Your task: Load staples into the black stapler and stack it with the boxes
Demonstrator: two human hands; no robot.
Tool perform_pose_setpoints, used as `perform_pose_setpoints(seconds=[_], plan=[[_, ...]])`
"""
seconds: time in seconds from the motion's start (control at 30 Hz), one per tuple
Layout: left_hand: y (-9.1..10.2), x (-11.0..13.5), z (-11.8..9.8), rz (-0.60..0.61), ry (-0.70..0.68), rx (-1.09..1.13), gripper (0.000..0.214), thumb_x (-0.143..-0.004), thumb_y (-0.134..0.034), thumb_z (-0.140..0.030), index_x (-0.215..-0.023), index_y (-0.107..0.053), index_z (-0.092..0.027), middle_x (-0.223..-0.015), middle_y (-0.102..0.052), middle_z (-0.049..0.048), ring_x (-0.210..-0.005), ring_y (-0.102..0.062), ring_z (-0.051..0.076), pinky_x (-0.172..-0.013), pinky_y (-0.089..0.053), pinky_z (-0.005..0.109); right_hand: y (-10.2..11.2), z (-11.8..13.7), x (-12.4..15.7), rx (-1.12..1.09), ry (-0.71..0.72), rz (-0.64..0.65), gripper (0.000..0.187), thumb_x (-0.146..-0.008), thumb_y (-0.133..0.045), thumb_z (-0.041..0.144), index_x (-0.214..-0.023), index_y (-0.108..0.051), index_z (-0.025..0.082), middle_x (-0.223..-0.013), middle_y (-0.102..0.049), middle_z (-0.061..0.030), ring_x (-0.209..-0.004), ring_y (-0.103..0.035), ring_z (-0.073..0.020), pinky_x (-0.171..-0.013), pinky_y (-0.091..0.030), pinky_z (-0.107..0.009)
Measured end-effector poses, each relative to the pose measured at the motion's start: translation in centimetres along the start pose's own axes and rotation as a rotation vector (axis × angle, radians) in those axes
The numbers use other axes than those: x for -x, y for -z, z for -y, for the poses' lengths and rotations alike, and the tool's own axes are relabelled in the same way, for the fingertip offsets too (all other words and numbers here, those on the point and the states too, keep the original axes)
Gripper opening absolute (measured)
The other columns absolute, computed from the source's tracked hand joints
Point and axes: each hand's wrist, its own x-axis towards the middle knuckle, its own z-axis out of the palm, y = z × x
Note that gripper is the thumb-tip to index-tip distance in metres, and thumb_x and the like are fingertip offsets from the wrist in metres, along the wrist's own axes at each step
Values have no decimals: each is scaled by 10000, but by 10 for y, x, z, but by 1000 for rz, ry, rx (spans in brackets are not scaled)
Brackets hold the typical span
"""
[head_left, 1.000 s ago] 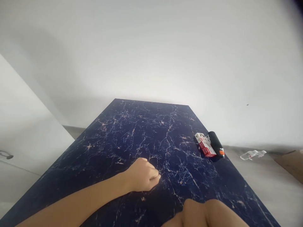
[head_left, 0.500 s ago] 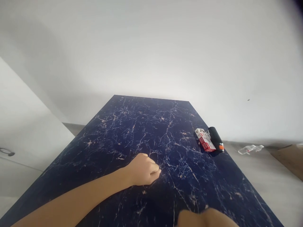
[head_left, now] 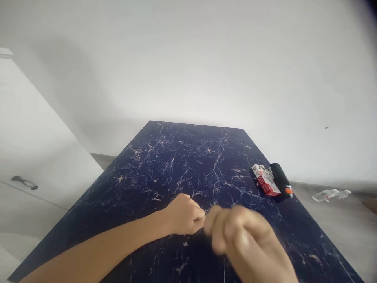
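Observation:
My left hand [head_left: 185,215] rests on the dark blue marble-patterned table [head_left: 182,165] with its fingers curled into a loose fist; whether anything is inside it does not show. My right hand [head_left: 244,243] is raised close to the camera at the lower right, blurred by motion. Its fingers look bent and its knuckles sit just beside the left fist. Nothing can be made out between the two hands.
A red and white small box [head_left: 266,180] and a black cylinder with an orange end [head_left: 282,180] lie together near the table's right edge. A clear plastic bottle [head_left: 330,194] lies on the floor beyond. A white cabinet with a handle [head_left: 24,182] stands at the left.
My right hand has risen from the bottom edge of the picture up to the left fist. The left hand stayed in place. The view has shifted slightly to the left.

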Motion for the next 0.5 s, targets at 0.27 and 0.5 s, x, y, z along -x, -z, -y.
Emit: perform_pose_setpoints(seconds=[0.27, 0.5], plan=[[27, -6, -11, -104, 132, 85, 513, -945, -594, -384, -1419, -539, -196, -1452, -571, 127, -1335, -516, 319, -1112, -419, 495, 69, -109, -17, 1020, -32, 34, 415, -1041, -436, 446, -1362, -602, 241, -1506, -542, -105, -1457, -422, -333, -1169, -394, -595], [16, -2, -2, 27, 217, 65, 643, -1055, -400, -472, -1602, -294, -150, -1639, -332, 152, -1513, -331, 338, -1215, -330, 536, 68, -126, -11, 1226, -119, 294, 612, -1060, -354, 445, -1618, -295, 203, -1676, -250, -95, -1558, -209, -294, -1262, -258, -547]])
